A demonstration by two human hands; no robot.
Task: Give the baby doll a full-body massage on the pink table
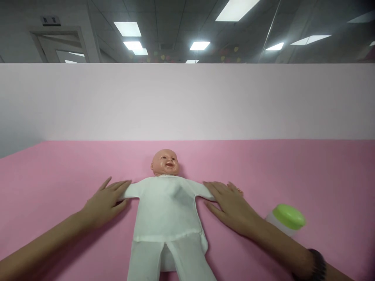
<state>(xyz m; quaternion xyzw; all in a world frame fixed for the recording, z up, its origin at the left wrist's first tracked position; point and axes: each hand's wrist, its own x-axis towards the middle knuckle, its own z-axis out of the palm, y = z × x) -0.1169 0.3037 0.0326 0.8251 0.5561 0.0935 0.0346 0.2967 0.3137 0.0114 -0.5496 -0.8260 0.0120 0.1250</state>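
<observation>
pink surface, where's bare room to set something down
Left of the doll, between the left hand and the white panel, the pink surface is bare; also right of its head, between the right hand and panel. It's crowded at the sleeves, where both hands lie, and where the tub sits by the right forearm.

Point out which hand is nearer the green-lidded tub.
The right hand, on one sleeve of the doll: the tub shows beside that forearm. The left hand is on the doll's other sleeve, farther away.
</observation>
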